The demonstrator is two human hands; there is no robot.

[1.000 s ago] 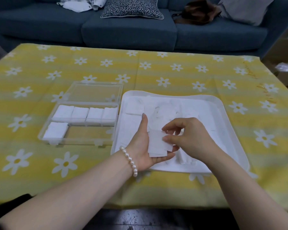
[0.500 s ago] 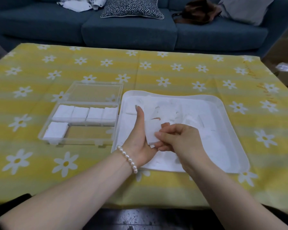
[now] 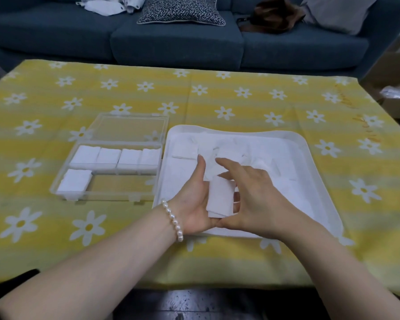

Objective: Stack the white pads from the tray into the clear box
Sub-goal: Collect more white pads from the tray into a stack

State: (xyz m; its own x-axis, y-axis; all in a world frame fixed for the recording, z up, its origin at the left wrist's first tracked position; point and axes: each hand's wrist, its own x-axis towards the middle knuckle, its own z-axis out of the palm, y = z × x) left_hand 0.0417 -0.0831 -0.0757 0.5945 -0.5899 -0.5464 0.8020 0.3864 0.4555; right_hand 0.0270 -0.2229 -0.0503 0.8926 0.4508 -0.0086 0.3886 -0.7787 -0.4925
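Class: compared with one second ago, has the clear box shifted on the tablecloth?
No. The clear box sits left of the tray, beside the same daisy prints; only the hands moved.

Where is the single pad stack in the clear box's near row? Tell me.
In the head view, that pad stack sits at the near-left corner of the clear box, left of the white tray, before the four-stack row.
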